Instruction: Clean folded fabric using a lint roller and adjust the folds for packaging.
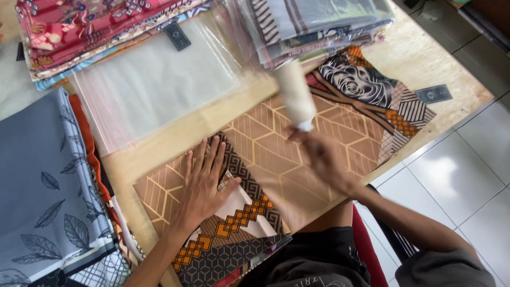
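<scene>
A brown patterned scarf (pixel 297 133) with orange, black and white geometric shapes lies spread across the wooden table (pixel 425 58). My left hand (pixel 204 183) rests flat on its near left part, fingers apart. My right hand (pixel 321 157), blurred by motion, is over the middle of the scarf and grips a white cylindrical object (pixel 295 95) by its lower end. The cylinder points up and away from me.
A stack of clear plastic bags (pixel 154 79) lies beyond the scarf. Folded fabrics in red (pixel 90 26) are piled at the far left, bagged fabrics (pixel 313 24) at the far right. A grey leaf-print cloth (pixel 48 191) covers the left. Small black tags (pixel 434 94) lie about.
</scene>
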